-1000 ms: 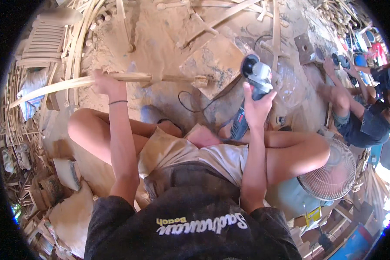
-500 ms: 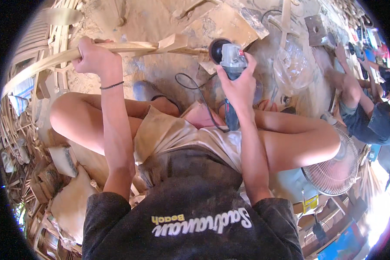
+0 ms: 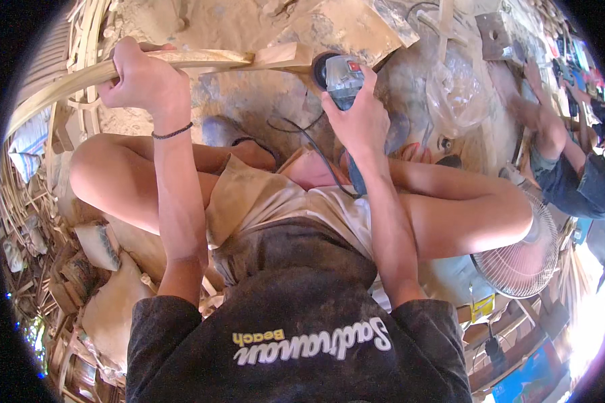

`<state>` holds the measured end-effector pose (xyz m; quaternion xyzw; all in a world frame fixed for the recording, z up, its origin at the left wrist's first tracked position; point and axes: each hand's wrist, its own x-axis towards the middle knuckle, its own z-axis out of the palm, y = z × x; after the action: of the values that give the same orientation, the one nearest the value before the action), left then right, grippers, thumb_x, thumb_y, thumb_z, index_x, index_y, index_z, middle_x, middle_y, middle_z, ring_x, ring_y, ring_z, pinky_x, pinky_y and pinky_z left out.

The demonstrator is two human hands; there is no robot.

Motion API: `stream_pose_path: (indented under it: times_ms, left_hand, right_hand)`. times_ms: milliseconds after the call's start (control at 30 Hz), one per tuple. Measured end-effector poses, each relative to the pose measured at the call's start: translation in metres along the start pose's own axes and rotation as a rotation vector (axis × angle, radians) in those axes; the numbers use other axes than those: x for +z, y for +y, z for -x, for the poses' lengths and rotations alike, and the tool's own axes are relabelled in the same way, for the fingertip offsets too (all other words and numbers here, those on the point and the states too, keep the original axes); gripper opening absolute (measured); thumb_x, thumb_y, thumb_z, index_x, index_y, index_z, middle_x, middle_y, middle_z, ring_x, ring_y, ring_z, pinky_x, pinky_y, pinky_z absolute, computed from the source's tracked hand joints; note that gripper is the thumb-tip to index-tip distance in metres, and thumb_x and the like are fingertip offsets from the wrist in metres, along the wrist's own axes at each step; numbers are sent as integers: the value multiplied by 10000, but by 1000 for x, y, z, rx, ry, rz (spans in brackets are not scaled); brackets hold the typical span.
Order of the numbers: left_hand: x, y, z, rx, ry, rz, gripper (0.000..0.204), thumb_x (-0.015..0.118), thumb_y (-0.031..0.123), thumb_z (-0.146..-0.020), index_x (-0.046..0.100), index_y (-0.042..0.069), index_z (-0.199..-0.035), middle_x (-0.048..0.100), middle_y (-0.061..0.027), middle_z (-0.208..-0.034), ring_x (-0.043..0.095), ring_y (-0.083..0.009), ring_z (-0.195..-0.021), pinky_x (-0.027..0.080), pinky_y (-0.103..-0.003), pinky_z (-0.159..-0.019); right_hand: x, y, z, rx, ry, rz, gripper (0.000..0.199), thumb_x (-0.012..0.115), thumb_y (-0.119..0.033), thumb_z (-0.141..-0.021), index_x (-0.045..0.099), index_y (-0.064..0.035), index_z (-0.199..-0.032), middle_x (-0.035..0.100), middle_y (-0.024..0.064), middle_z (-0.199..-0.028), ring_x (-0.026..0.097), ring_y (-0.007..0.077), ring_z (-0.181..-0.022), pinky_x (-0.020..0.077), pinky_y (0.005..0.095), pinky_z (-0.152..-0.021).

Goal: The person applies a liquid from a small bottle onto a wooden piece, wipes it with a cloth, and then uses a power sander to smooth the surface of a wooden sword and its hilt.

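My left hand (image 3: 141,79) is wrapped round a long, curved piece of pale wood (image 3: 212,59). The wood reaches from the far left toward the middle and widens into a block-like part (image 3: 282,56) at its right end. In my right hand (image 3: 361,121) is an angle grinder (image 3: 345,80), gripped round its body with the head pointing away from me. Its dark round disc (image 3: 320,70) is close to the end of the block; whether they touch I cannot tell. A black cord (image 3: 316,144) trails from the grinder between my legs.
At the right a person (image 3: 551,141) sits close by. A fan (image 3: 521,262) stands beside my right knee. Clear plastic (image 3: 454,97) and a board (image 3: 356,33) lie on the dusty floor ahead. Wood pieces (image 3: 27,221) are piled along the left.
The wood has shifted slightly, its block end moving right and away from me. The grinder has moved left and away, closing the distance to the block end.
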<state>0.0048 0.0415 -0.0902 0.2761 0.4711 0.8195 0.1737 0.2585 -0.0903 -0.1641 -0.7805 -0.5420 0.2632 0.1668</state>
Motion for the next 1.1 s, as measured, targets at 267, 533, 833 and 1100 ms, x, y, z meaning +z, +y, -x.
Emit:
stream_pose_path:
  times_ms: [267,533,833,1100]
  left_hand:
    - [1,-1,-1,-16,-17,9,290,613,-93,-819,380,61,-742,429,-8,-674,398,-158,-495,538,-360,-431]
    - [-14,-14,-15,-36,-106,2,271,612,-65,-791,391,67,-707,446,-34,-640,439,-183,-471,494,-360,-443]
    - [-35,-22,-33,-160,-444,299,173,566,49,-758,410,122,-770,436,-61,-637,420,-233,-428,429,-352,-456]
    - [-40,-25,-35,-190,-480,299,155,574,113,-794,431,173,-787,415,-51,-650,400,-213,-435,399,-342,-450]
  right_hand:
    - [-2,3,2,32,37,37,872,820,-405,-899,353,-84,-1562,769,302,-975,751,516,-932,580,593,-838]
    - [-5,9,2,128,-22,-37,871,840,-469,-873,389,-145,-1544,770,316,-1074,741,526,-1037,573,578,-929]
    - [-11,19,0,126,2,-145,842,844,-469,-876,428,-122,-1520,758,326,-1147,735,516,-1100,570,548,-970]
    - [-8,12,-1,106,-61,-184,865,843,-461,-877,417,-100,-1537,749,331,-1181,729,504,-1138,570,535,-986]
